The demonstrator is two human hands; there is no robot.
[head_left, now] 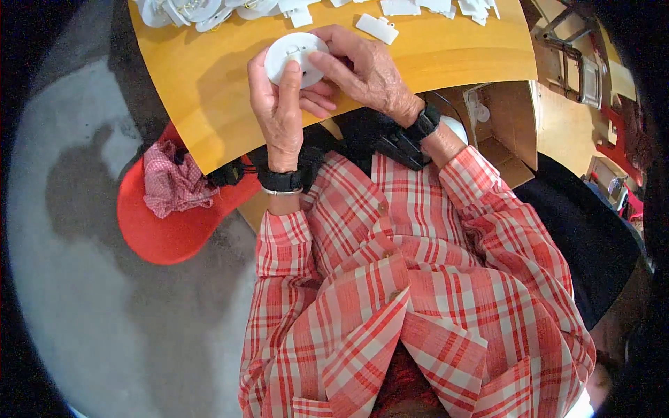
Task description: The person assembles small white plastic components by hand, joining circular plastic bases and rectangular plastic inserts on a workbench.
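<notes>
A white round plastic disc (280, 51) is held up over the near part of the yellow table, its face toward me. Small raised details and a dark slot show near its middle. My left hand (280, 115) is closed round its left and lower edge, the thumb lying on the face. From the right, my right hand (366, 73) grips the disc's edge, with one digit pressed on the face near the centre. The fingertips behind the disc are hidden.
On the yellow table (460, 68), a pile of white round parts (182, 10) lies at the far left. Flat white rectangular pieces (377, 28) are scattered along the back. A red stool (164, 237) bearing a checked cloth (174, 182) stands left; an open cardboard box (512, 125) sits below right.
</notes>
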